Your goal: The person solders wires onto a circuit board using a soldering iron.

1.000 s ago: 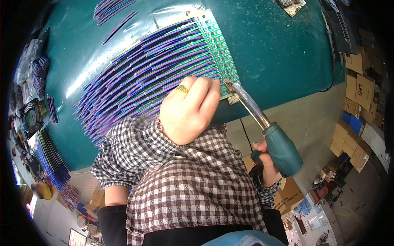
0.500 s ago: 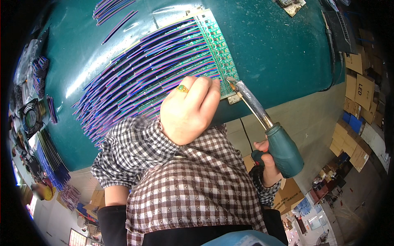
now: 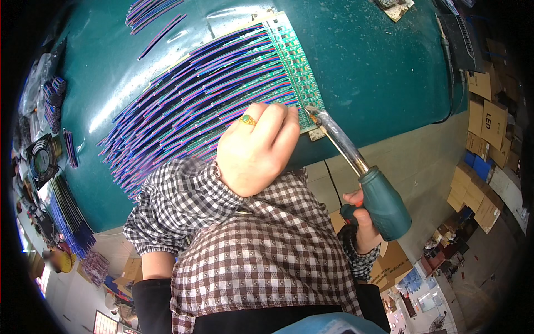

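Observation:
A green circuit board panel [image 3: 303, 75] lies on the green table mat, with many flat strips of blue, red and dark wire [image 3: 189, 94] fanning out to its left. My left hand [image 3: 253, 147], a ring on one finger, is closed at the board's near edge, pinching the end of a wire strip; its fingertips are partly hidden. My right hand [image 3: 364, 228] grips a green-handled soldering gun [image 3: 386, 206] from below. Its metal barrel slants up and left, and the tip is at the board's solder pads, just right of my left fingertips.
Loose wire strips [image 3: 153, 14] lie at the far left of the green mat [image 3: 378, 67]. A small fan [image 3: 41, 158] and wire bundles [image 3: 69, 222] line the left edge. Cardboard boxes [image 3: 492, 125] stand beyond the table on the right. A black cable [image 3: 334, 181] hangs beside the soldering gun.
The soldering gun has shifted very slightly to the left and down, its tip still at the board. My left hand has stayed in place.

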The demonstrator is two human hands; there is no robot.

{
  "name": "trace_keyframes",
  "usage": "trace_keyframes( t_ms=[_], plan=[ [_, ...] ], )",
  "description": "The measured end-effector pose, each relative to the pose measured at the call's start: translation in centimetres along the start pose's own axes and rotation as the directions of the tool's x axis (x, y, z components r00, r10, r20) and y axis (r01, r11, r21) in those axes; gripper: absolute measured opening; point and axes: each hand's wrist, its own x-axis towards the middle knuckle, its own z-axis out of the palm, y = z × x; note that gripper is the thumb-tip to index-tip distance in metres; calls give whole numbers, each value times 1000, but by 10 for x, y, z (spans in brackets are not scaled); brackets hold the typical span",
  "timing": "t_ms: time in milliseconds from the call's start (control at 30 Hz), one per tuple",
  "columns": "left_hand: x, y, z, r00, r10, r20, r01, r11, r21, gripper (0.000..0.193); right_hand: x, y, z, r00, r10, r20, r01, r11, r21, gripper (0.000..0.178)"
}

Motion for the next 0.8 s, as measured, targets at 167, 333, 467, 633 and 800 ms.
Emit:
trace_keyframes(
  t_ms=[167, 333, 467, 633, 800],
  plan=[
    [-1, 1, 2, 1000, -12, -8, 12, 1000, 0, 32, -1, 3, 0, 999, 18, 49, -22, 995, 94, 44],
    [0, 0, 0, 1000, -1, -7, 1, 1000, 0, 30, -4, 8, -4, 998, 27, 57, -32, 996, 89, 41],
    [1, -1, 1, 1000, 2, -2, -2, 1000, -7, 30, -5, 9, -6, 997, 28, 67, -30, 999, 32, 39],
    [1, 0, -1, 1000, -2, 10, 2, 1000, -9, 31, -7, 9, -3, 999, 33, 24, -34, 997, 64, 40],
    [1, 0, -1, 1000, -2, 6, 2, 1000, -11, 31, -2, 2, 0, 999, -3, 39, -1, 993, 114, 45]
  ],
)
